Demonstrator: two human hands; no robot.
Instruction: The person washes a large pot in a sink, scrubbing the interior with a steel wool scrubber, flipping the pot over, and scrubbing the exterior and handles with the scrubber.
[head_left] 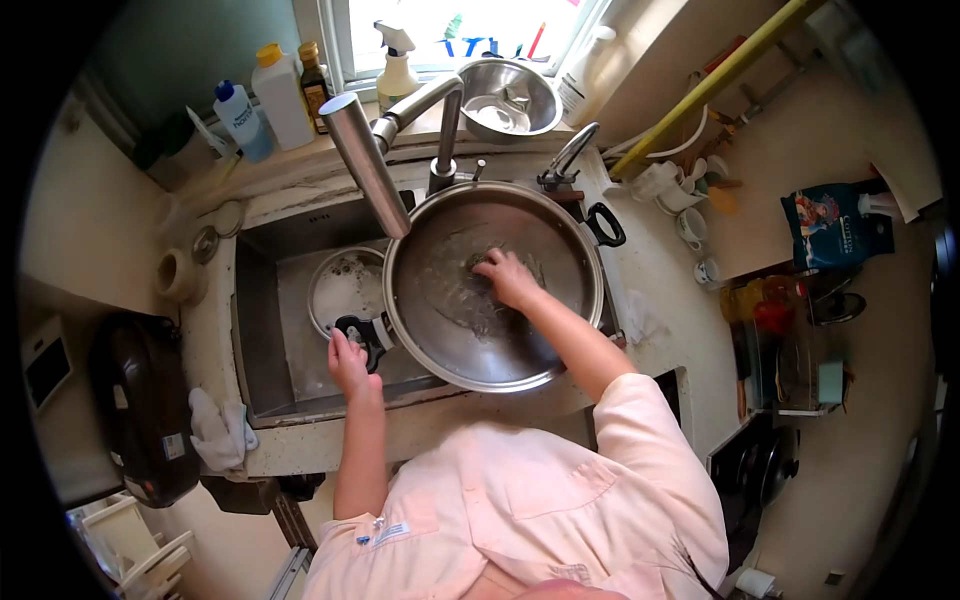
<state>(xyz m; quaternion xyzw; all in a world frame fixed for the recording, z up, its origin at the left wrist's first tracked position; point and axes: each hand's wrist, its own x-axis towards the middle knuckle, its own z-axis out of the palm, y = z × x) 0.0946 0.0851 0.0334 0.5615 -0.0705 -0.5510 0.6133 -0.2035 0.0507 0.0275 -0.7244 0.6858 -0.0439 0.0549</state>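
"While the left arm rises from the bottom of the frame, what is its hand doing?"

"The left hand point(348, 366) is bent upward, fingers clenched on the black handle point(372, 340) of the pan point(555, 235)."

"And the other?"

"That arm slants inward from the lower right. The right hand point(510, 278) reaches down to the pan's wet middle, fingers bunched; I can't tell whether they grasp anything."

"Where is the pan?"

"Centre of the frame, over the right part of the sink point(258, 335), just beside the tap point(365, 165)."

"And the room?"

"Pale bench point(645, 255) around the sink, a cloth point(218, 430) at lower left, bottles point(285, 98) at upper left, a bright window point(465, 28) at top centre, mugs point(690, 230) at right."
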